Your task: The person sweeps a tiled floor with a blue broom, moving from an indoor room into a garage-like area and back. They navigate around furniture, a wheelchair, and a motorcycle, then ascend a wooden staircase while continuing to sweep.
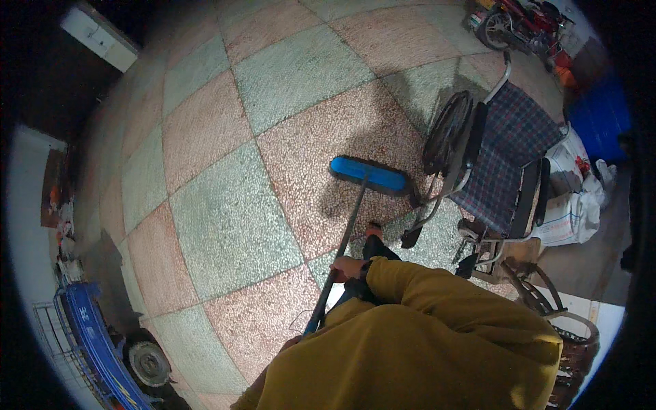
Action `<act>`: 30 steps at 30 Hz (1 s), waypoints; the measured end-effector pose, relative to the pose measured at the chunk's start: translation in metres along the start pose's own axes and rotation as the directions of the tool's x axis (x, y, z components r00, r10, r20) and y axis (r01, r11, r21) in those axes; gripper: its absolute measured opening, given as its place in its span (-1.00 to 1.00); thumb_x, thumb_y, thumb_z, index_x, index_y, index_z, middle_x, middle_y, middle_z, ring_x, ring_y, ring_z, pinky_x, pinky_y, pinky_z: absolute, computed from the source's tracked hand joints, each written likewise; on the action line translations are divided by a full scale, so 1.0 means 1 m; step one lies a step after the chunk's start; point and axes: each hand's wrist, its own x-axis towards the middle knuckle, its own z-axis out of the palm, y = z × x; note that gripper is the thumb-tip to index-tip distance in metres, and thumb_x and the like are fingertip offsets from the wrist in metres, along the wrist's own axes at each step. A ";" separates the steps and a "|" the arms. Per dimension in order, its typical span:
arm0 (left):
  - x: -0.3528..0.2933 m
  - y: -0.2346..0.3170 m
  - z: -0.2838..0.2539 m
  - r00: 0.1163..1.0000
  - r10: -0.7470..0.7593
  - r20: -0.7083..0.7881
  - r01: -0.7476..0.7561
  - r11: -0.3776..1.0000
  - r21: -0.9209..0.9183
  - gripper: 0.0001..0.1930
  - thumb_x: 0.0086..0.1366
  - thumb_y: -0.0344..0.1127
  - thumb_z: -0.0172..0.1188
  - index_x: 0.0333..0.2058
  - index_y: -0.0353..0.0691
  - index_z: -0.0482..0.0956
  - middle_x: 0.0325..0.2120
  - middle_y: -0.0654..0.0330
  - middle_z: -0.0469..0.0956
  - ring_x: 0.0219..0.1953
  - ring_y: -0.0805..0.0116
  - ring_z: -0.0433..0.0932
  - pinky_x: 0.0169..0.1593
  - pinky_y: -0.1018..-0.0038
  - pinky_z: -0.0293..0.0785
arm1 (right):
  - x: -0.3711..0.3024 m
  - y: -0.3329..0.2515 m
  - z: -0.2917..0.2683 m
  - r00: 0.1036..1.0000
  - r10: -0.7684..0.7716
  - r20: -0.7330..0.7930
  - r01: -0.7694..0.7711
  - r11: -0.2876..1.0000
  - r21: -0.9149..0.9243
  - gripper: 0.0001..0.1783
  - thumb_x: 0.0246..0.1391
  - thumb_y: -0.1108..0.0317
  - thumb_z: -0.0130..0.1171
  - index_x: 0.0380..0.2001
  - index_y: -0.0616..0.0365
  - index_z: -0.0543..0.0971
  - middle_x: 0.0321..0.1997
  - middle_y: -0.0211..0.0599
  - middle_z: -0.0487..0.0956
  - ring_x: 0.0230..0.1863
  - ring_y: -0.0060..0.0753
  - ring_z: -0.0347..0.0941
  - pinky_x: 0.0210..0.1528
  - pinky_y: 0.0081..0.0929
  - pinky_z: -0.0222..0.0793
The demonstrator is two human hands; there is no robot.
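A push broom with a blue head and dark bristles rests on the tiled floor in front of me. Its long dark handle slants down toward my body at the lower middle. Partway along that handle, my right hand is wrapped round it, a dark band at the wrist. Only a sliver of my left hand shows, closed at the handle's upper end; the sleeve hides the rest. One of my feet stands just behind the broom head.
A wheelchair with a plaid seat stands close on my right, its wheel near the broom head. Beyond are white sacks, a blue barrel and a red motorbike. A blue vehicle with a tyre sits at lower left.
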 end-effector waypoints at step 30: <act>0.335 0.639 -0.033 0.877 0.091 0.473 -0.274 0.901 0.336 -0.51 0.12 0.17 -0.19 -0.54 -0.23 0.25 -0.88 0.25 0.18 -0.86 0.43 0.18 -0.75 0.49 0.15 | -0.050 0.328 -0.473 0.385 0.922 0.039 0.375 -0.195 0.906 -0.61 -0.05 0.10 0.00 -0.52 0.30 0.45 -0.46 -0.12 0.50 -0.47 -0.28 0.45 -0.40 -0.36 0.40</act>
